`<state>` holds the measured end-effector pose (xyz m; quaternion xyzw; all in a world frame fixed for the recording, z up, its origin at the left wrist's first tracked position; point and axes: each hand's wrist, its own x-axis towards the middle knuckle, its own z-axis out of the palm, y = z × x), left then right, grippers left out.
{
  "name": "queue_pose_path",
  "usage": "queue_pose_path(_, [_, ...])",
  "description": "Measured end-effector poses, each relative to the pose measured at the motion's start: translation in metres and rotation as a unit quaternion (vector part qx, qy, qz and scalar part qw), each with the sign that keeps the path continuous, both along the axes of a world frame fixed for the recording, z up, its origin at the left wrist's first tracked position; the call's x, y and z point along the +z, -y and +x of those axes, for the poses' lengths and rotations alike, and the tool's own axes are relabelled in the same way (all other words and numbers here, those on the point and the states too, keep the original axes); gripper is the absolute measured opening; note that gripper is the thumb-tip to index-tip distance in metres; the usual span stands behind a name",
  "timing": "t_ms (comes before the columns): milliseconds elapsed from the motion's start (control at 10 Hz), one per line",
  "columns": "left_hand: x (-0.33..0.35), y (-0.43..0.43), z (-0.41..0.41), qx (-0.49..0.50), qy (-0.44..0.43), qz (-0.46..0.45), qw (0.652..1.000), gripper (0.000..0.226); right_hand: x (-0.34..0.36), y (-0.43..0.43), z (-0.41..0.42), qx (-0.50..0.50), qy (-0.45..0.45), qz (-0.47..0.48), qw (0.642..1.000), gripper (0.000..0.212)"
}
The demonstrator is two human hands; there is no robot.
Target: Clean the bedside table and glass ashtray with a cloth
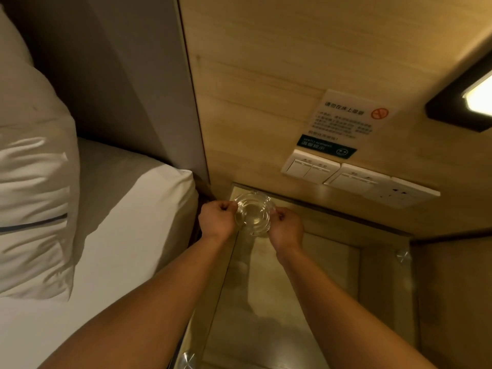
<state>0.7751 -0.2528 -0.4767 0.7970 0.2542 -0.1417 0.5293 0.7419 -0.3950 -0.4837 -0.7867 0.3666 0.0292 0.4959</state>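
As left hand (pixel 217 219) and right hand (pixel 287 227) pinch the glass ashtray (pixel 253 215), the wall notice (pixel 346 121) shows a no-smoking symbol.

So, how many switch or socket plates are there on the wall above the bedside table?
3, in a row on the wooden wall under the notice: left switch plate, middle switch plate, socket plate at the right. None seems hidden.

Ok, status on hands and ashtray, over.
Left grip and right grip both pinching the glass ashtray, opposite sides. Ashtray over far corner of bedside table, beside the bed. No cloth in view.
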Motion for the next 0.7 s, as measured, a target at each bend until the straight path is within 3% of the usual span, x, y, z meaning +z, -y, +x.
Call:
queue_pose_path(400, [-0.008,-0.002,-0.003,-0.023,0.024,0.034,0.999,0.021,-0.015,-0.001,0.001,0.025,0.009,-0.040,0.999,0.031])
queue_pose_path(600, [0.005,-0.008,0.000,-0.048,0.001,0.022,0.999,0.029,0.004,0.000,-0.003,0.042,0.010,-0.038,0.998,0.015])
queue_pose_path(700, [0.030,-0.013,-0.007,-0.060,0.008,0.034,0.998,0.034,0.026,0.000,-0.012,0.057,-0.009,-0.064,0.996,0.048])
